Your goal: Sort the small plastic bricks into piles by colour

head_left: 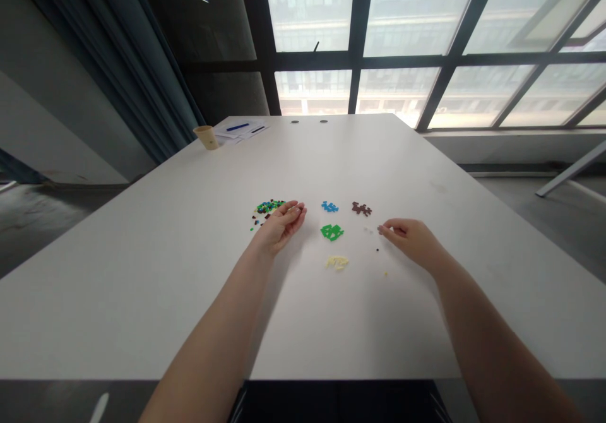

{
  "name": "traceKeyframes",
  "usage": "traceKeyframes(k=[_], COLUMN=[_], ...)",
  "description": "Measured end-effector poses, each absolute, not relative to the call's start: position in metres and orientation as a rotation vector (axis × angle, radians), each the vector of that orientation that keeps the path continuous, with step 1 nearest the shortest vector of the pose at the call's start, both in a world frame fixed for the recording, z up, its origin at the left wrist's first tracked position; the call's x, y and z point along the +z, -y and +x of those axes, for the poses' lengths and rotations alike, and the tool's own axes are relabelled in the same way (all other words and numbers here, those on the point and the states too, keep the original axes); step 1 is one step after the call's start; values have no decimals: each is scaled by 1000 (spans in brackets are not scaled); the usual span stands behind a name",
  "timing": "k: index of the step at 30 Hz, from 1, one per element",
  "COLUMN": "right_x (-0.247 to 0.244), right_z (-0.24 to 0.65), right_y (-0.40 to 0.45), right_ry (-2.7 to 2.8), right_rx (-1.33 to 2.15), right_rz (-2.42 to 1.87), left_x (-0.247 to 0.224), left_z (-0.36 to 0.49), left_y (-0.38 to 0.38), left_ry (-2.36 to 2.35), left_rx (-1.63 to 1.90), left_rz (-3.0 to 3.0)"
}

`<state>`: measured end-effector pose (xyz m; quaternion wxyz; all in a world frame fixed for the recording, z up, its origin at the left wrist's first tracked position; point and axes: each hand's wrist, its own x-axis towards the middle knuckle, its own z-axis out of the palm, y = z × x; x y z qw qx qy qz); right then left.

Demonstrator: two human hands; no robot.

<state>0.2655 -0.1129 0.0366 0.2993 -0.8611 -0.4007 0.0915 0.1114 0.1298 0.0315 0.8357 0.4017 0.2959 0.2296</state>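
Note:
My left hand [286, 222] is half curled, palm turned up, at the right edge of a mixed pile of tiny coloured pieces [269, 206]. Its thumb and fingers press together; anything in them is too small to make out. On the right, my right hand [411, 238] pinches with thumb and forefinger just above the table, beside a few clear or whitish bits [368, 230]. What sits in that pinch cannot be made out. Between the hands lie groups of small blue pieces [330, 207], dark brown pieces [362, 209], green pieces [332, 232] and pale yellow pieces [337, 262].
A single black piece [377, 250] and a single yellow piece [386, 274] lie near my right hand on the white table [189, 265]. Far left stand a tan paper cup [206, 137] and papers [241, 131] with a blue pen [237, 127]. Windows rise beyond.

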Motion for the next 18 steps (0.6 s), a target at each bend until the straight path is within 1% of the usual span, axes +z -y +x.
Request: traceKeyframes(k=[10, 18], right_x=[27, 20], right_z=[217, 210], right_y=[80, 75], right_ry=[1272, 1206], right_rx=[-166, -283], right_rz=[-1760, -1684], left_x=[33, 22], left_z=[115, 118], left_y=[-82, -70], left_ry=[-431, -247], left_rx=[415, 342], left_rz=[1022, 1157])
